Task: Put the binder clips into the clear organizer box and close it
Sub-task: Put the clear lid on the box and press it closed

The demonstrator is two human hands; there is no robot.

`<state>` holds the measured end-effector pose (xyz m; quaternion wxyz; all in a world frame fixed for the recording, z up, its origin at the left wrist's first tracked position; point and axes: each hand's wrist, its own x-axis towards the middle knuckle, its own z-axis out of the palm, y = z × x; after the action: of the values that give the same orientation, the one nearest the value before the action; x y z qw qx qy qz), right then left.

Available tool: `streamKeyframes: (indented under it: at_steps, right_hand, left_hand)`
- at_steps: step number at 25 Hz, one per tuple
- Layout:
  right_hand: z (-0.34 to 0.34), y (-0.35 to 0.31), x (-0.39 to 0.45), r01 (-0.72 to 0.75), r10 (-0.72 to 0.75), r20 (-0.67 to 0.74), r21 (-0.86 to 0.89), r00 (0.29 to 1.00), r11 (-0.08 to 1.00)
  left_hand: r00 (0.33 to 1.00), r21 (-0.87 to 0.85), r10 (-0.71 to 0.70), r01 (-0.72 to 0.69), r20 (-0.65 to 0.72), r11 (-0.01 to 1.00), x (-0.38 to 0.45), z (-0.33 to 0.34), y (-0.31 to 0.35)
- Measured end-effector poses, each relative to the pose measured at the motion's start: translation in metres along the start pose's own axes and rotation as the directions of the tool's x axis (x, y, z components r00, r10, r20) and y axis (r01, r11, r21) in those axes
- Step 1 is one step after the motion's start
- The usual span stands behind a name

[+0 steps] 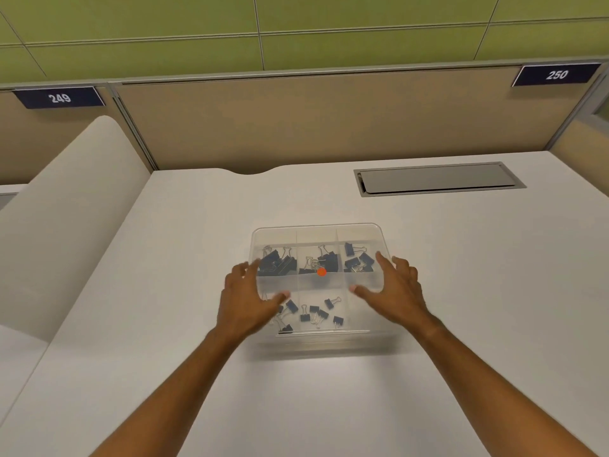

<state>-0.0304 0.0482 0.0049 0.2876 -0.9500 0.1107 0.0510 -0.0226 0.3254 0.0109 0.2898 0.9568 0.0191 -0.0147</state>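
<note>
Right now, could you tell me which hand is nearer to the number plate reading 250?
Right. The right hand rests at the organizer box's right edge, below the 250 plate at far upper right; the left hand sits at the box's opposite edge.

Clear organizer box (318, 234) on the desk (461, 291), binder clips (357, 260) in its compartments, left hand (250, 300) and right hand (397, 290) at its sides, cable hatch (438, 179) behind-right.

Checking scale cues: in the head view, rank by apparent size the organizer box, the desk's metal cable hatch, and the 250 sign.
1. organizer box
2. metal cable hatch, though farther away
3. 250 sign, farthest, so true size unsure
</note>
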Motion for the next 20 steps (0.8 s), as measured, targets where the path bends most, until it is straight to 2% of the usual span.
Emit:
streamKeyframes:
  at_steps: [3, 5, 14, 20]
  right_hand:
    - [0.003, -0.002, -0.018, 0.055, -0.037, 0.187, -0.096, 0.982, 0.994]
    - [0.004, 0.002, -0.022, 0.068, -0.038, 0.243, -0.117, 0.969, 0.991]
    - [0.000, 0.003, -0.022, 0.095, -0.054, 0.283, -0.133, 0.958, 0.987]
    - [-0.003, -0.001, -0.022, 0.116, -0.036, 0.310, -0.241, 0.950, 0.964]
  left_hand:
    - [0.983, 0.115, -0.013, -0.008, 0.183, 0.993, -0.017, 0.007, 0.006]
    - [0.976, 0.152, -0.023, -0.011, 0.218, 0.988, -0.019, 0.010, 0.004]
    - [0.984, 0.241, -0.010, -0.034, 0.178, 0.970, -0.019, 0.019, 0.001]
    - [0.983, 0.231, -0.011, -0.033, 0.186, 0.972, -0.020, 0.018, 0.000]
